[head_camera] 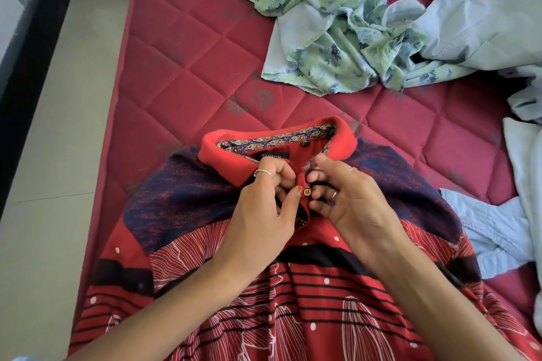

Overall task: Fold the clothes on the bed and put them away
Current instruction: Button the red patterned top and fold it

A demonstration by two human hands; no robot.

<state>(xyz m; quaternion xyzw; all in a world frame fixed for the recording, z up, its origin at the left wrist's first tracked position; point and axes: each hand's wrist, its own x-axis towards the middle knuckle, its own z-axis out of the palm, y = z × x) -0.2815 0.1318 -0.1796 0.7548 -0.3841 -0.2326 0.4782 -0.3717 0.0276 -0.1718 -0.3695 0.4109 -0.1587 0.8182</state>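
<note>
A: Main item?
B: Red polo shirt (pixel 293 287), lower centre of frame, laid front-up on the bed (pixel 181 73). Red collar (pixel 223 149) points toward the top of frame, patterned lining inside it, dark label under the collar. Navy-and-red shoulders, then black stripes, white dots and white line drawings lower down.

A: Hands?
B: Both at the placket just below the collar, centre of frame. Left hand (pixel 261 214) has fingers curled, thumb tip pressed against the placket edge right beside the button (pixel 307 192). Ring on one finger. Right hand (pixel 349 202) also curled, fingertips pinching the opposite placket edge, touching the fabric next to the same button. Two rings on it. So both are closed around shirt fabric, not loose.

A: Button done up or not?
B: Can't tell. It's visible between the two thumbs, orange-ish, that's all.

A: Other clothes?
B: Green floral garment (pixel 331 23), crumpled, upper centre-right, well apart from the polo. Pale blue shirt (pixel 492 9) bunched at the upper right, touching and partly overlapping the green one. Another light blue denim-like piece (pixel 495 231) at the right edge, mid-frame, just beside the polo's shoulder, touching it. More pale fabric runs down the far right edge; can't tell if it's a separate item.

A: Bed surface?
B: Red quilted mattress, diamond stitching, faint leaf print.

A: Left side?
B: Pale tiled floor (pixel 58 141) along the left of frame, dark skirting in the upper left corner.
</note>
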